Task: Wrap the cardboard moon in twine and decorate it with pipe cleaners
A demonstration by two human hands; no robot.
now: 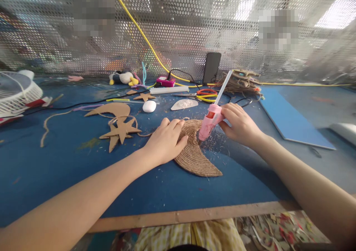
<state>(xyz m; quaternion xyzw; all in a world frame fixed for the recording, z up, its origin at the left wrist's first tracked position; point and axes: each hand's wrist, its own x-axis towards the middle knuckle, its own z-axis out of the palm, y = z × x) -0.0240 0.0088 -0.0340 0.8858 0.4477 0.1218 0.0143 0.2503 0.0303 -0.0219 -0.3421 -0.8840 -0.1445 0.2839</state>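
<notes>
A crescent moon wrapped in brown twine [194, 158] lies flat on the blue table in front of me. My left hand [165, 139] rests on its left side, palm down with the fingers stretched out over the twine rows. In my right hand [239, 123] is a pink hot glue gun [208, 125], its nozzle pointing down at the crescent's inner edge. A white glue stick [224, 87] sticks up out of its back. From near my left hand a strand of twine [143, 135] runs left toward cardboard cutouts.
Cardboard stars [122, 130] and a cardboard crescent [118, 109] lie left. Behind are a white egg-shaped piece [149, 106], red-handled scissors [206, 92], a phone [211, 68] and a twine bundle [241, 82]. A blue board [294, 117] lies right, a white fan [19, 91] far left.
</notes>
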